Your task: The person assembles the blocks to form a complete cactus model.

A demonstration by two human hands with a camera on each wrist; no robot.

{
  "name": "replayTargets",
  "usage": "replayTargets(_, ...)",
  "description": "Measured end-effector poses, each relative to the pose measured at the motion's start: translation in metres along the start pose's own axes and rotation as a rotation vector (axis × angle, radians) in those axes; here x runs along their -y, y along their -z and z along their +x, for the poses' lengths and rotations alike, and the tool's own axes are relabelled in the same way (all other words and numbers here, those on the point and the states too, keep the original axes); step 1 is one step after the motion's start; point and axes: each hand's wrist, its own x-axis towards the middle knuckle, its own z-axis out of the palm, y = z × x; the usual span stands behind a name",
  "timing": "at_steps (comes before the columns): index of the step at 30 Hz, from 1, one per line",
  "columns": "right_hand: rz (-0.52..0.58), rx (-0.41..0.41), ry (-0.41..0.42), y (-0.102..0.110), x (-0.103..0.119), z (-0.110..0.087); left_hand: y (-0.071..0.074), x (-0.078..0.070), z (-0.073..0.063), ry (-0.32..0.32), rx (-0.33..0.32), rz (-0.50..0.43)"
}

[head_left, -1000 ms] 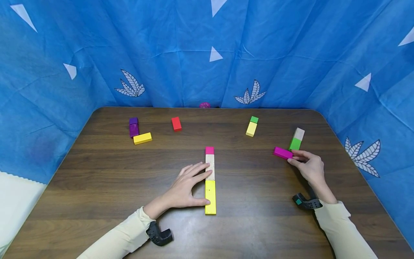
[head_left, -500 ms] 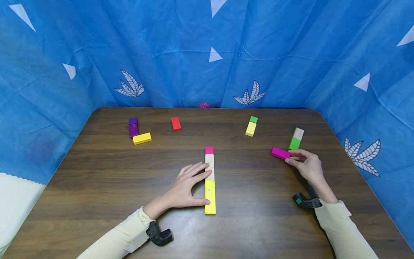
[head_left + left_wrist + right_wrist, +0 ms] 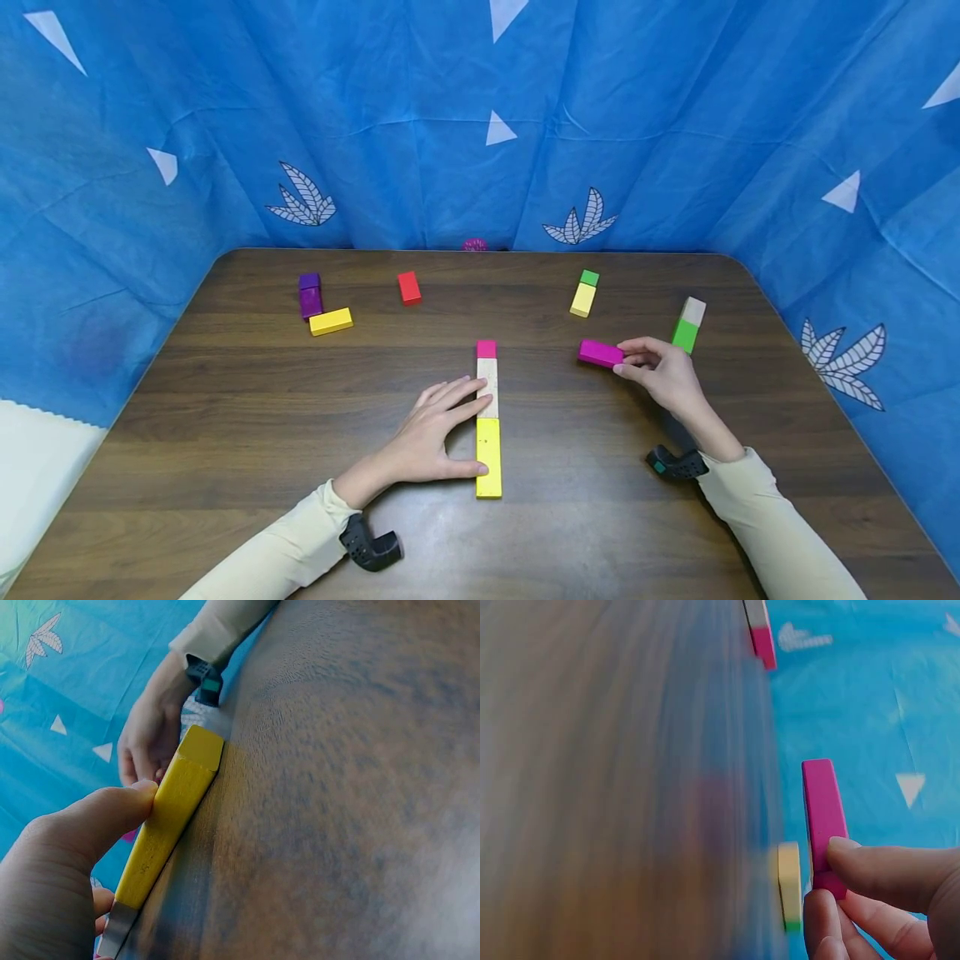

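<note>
A row of blocks runs front to back at the middle of the table: a yellow block (image 3: 488,458) nearest, a white block (image 3: 487,375) behind it, a pink block (image 3: 487,349) at the far end. My left hand (image 3: 427,437) lies along the row's left side with spread fingers. Its thumb touches the yellow block, and its fingertips touch the white one. To the right of the row, my right hand (image 3: 667,379) pinches one end of a magenta block (image 3: 599,353) between thumb and fingers. In the right wrist view this magenta block (image 3: 823,802) points away from the fingertips.
At the back left lie purple blocks (image 3: 310,298), a yellow block (image 3: 331,322) and a red block (image 3: 409,288). A pale yellow block (image 3: 582,300) with a green one stands back right. Green (image 3: 685,335) and white (image 3: 693,311) blocks touch farther right. Blue cloth surrounds the table.
My right hand has carried the magenta block leftward, away from the green and white blocks toward the central row. The left hand has stayed in place.
</note>
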Motion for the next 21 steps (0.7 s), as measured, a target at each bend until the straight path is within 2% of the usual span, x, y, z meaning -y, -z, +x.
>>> replayTargets(10,0.041,0.156,0.072,-0.042,0.040,0.008,0.000,0.001,0.001,-0.013,-0.009,0.016)
replayTargets(21,0.083,0.240,0.125,-0.066,0.059,0.006,0.001,-0.001,0.001,0.019,0.015,-0.003)
